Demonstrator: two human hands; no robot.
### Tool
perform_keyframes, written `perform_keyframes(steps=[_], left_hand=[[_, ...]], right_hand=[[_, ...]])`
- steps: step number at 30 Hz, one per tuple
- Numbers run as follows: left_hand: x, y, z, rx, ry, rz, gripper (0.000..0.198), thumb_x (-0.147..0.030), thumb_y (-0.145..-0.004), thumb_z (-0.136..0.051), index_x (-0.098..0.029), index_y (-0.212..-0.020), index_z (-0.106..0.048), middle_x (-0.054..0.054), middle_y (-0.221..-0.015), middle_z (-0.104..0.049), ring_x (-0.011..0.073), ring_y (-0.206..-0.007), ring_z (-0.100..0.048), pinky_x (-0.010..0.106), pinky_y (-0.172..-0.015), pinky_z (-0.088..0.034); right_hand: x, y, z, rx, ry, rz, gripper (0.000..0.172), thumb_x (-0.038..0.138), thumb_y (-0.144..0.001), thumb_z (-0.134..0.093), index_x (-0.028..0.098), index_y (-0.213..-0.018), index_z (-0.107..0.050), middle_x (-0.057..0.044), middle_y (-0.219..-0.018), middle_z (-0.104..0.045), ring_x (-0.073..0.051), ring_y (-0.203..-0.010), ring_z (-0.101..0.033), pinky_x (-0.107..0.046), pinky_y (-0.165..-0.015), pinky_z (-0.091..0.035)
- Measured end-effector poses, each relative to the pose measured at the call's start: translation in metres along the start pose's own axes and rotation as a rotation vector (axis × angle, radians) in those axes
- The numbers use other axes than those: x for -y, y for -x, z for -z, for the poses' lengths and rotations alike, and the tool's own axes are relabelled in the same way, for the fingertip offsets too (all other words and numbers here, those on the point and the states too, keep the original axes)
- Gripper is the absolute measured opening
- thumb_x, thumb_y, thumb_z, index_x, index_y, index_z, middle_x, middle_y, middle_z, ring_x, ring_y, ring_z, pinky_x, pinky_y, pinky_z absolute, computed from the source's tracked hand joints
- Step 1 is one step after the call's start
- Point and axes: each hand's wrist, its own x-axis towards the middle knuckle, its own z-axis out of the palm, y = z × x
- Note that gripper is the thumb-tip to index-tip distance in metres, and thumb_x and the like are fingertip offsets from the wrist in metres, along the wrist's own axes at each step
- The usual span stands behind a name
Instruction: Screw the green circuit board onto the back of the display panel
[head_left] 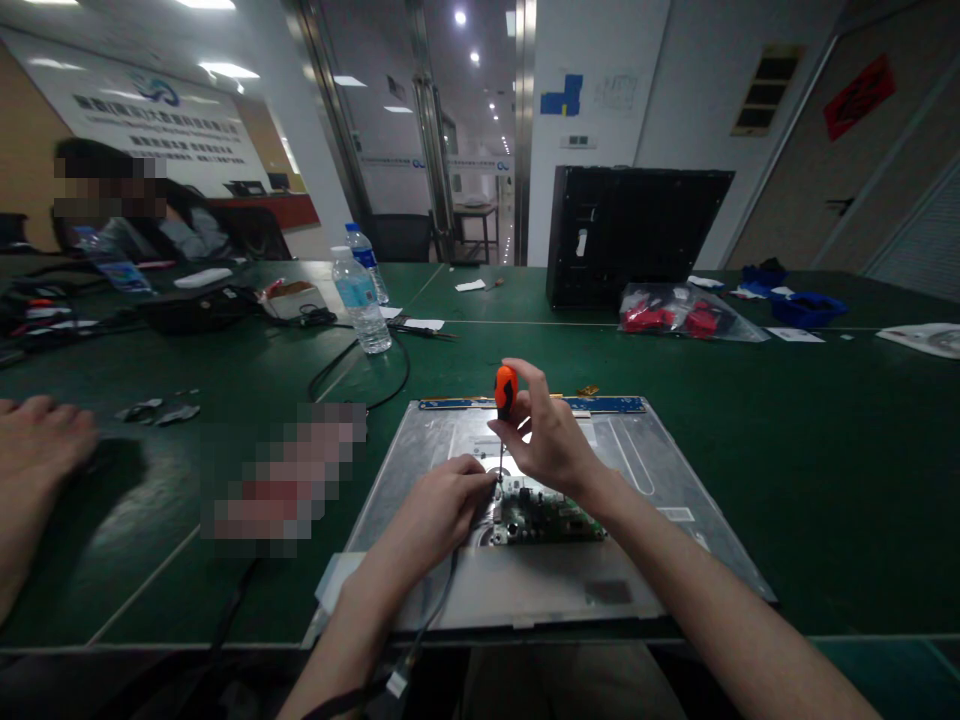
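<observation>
My right hand (547, 440) grips a small screwdriver with an orange handle (505, 390), held upright with its tip down on a green circuit board (551, 515). The board is mounted on the back of a flat grey metal panel (660, 470) lying on the green table. My left hand (442, 500) is closed beside the screwdriver tip, fingers pinched at the board's left edge; what they hold is too small to see. A blue strip board (600, 404) runs along the panel's far edge.
Two water bottles (361, 300) stand behind the panel, with black cables (375, 380) nearby. A black upright case (630, 235) and a bag of red parts (686, 315) sit at the back right. Another person's hand (34, 440) rests at left; a seated person (135, 215) is far left.
</observation>
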Motion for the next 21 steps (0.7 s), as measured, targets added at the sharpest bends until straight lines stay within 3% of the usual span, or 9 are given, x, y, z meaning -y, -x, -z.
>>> perform_keyframes(steps=[11, 21], left_hand=[[0.001, -0.0011, -0.0014, -0.02, -0.007, -0.007, 0.028, -0.009, -0.089, -0.046, -0.018, -0.098, -0.07, 0.007, -0.093, -0.067, 0.0179, -0.082, -0.062, 0.026, -0.072, -0.045], [0.0024, -0.0014, -0.0027, -0.034, 0.006, 0.004, 0.028, -0.012, -0.091, -0.044, -0.017, -0.099, -0.07, 0.008, -0.093, -0.067, 0.0183, -0.081, -0.063, 0.026, -0.073, -0.046]], right_hand=[[0.0032, -0.005, 0.0072, 0.114, -0.116, -0.026, 0.065, 0.01, -0.082, -0.053, 0.018, -0.138, -0.022, 0.003, -0.076, -0.055, -0.011, -0.058, -0.055, -0.025, -0.058, -0.048], [0.0, -0.0028, 0.0018, 0.028, -0.107, -0.074, 0.065, 0.013, -0.083, -0.054, 0.019, -0.138, -0.02, 0.002, -0.079, -0.057, -0.011, -0.058, -0.057, -0.024, -0.057, -0.049]])
